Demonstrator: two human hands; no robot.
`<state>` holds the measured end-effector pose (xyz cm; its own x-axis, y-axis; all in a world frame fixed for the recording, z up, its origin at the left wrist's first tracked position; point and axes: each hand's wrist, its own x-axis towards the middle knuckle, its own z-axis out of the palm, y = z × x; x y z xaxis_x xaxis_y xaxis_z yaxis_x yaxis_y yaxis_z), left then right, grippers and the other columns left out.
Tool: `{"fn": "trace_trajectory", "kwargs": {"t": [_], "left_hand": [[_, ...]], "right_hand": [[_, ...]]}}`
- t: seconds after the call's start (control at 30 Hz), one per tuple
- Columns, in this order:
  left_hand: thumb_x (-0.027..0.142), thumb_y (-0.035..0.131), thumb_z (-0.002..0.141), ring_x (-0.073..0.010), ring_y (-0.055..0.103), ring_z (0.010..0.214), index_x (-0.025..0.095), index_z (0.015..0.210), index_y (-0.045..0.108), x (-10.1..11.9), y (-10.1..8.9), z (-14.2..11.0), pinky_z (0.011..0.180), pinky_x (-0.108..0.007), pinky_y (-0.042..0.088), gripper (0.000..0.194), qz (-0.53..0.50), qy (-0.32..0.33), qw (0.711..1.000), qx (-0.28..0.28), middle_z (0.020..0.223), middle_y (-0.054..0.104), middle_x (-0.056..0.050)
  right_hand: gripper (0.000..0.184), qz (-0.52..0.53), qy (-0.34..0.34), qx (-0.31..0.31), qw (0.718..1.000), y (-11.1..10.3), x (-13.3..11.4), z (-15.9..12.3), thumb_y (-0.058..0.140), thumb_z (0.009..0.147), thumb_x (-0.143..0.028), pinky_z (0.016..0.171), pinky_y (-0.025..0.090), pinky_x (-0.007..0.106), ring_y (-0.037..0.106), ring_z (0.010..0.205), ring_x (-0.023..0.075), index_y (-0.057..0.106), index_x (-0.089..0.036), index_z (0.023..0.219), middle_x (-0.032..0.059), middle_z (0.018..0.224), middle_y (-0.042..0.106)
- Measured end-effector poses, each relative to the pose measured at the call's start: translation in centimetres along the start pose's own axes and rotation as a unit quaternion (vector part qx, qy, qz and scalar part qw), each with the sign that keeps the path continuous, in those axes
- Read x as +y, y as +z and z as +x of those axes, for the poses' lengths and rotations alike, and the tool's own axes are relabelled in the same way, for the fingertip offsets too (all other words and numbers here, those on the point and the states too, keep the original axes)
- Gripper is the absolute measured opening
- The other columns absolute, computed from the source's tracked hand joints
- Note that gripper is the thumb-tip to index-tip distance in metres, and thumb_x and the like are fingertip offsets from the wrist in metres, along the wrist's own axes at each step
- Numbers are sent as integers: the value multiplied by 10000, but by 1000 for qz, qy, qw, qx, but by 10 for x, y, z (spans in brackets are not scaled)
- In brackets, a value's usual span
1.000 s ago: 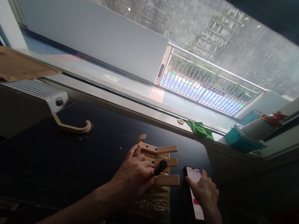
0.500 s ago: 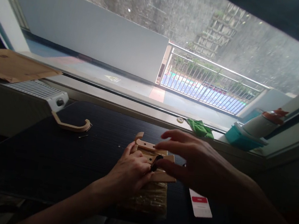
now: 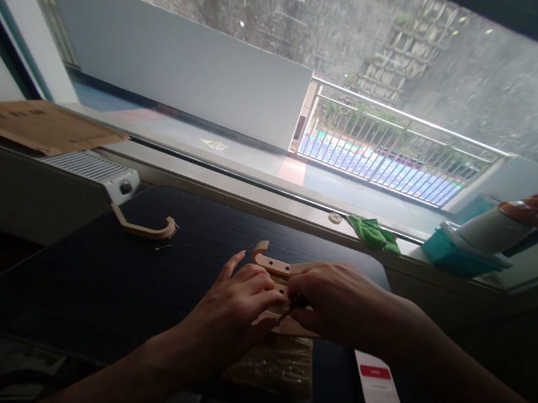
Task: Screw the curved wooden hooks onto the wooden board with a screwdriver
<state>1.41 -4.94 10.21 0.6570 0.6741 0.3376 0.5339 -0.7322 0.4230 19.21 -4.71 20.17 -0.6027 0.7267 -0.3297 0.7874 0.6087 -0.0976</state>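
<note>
My left hand [image 3: 238, 301] rests on pale wooden pieces, its thumb and fingertips gripping one at the right, with one finger raised. A curved wooden piece [image 3: 277, 267] with dark round holes lies just beyond it. In my closed right hand [image 3: 335, 299] is a small dark tool [image 3: 301, 301]; its thin end reaches down by my left thumb, and its exact kind is unclear. Beneath the wood lies a block wrapped in shiny brown tape [image 3: 279, 365]. Both hands partly hide the pieces.
A hook-shaped wooden piece [image 3: 146, 230] and a small thin metal bit [image 3: 163, 248] lie on the dark table [image 3: 85, 282]. A phone [image 3: 378, 383] is at the right. Along the sill sit a tape roll [image 3: 335, 218], green cloth [image 3: 374, 234] and teal box [image 3: 463, 254].
My right hand has come down and closed around the dark tool, which stood by my left fingers before. The camera view has shifted slightly, moving the scene rightward.
</note>
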Motion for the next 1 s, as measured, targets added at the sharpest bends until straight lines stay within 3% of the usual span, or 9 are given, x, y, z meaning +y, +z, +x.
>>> {"fn": "trace_trajectory", "kwargs": {"t": [0.13,0.27,0.47,0.6,0.77,1.0], "left_hand": [[159,536,852,-207,453,1147,242,1080,577,-10,-12,-17,1093,-473,141,247,28,5,998,61,1102,581,-14],[156,556,834,-231,455,1142,232,1189,512,-21,-6,-36,1040,-447,283,366,45,-17,994,96,1182,534,-52],[143,573,794,-231,485,1159,244,1262,410,-31,18,-51,981,-383,412,506,-64,-117,987,84,1248,515,-59],[115,558,785,-203,546,1095,266,1237,436,-37,31,-53,951,-341,446,493,-110,-140,982,62,1199,573,-23],[128,555,789,-201,557,1067,266,1194,471,-39,34,-51,943,-344,451,436,-100,-141,983,66,1150,603,-12],[152,530,807,-221,541,1118,279,1210,441,-41,33,-50,1045,-435,340,432,-50,-113,990,60,1179,611,-11]], "right_hand": [[138,13,-1,41,999,8,6,-4,519,786,-147,547,266,241,525,646,113,644,-185,742,10,727,633],[162,36,-3,72,997,16,8,-5,497,802,-170,530,253,246,512,618,110,632,-205,718,-6,708,632],[194,57,38,36,997,18,7,-5,471,827,-190,540,269,240,536,649,121,651,-207,757,16,730,646],[168,56,24,40,997,15,11,-3,491,806,-197,525,249,233,501,621,99,613,-198,691,-10,709,627],[114,28,13,19,999,6,11,4,520,729,-146,497,211,241,406,545,83,577,-186,639,-31,616,559],[120,20,-9,30,999,9,15,5,509,775,-174,521,236,237,444,595,88,568,-185,670,-27,695,608]]}}
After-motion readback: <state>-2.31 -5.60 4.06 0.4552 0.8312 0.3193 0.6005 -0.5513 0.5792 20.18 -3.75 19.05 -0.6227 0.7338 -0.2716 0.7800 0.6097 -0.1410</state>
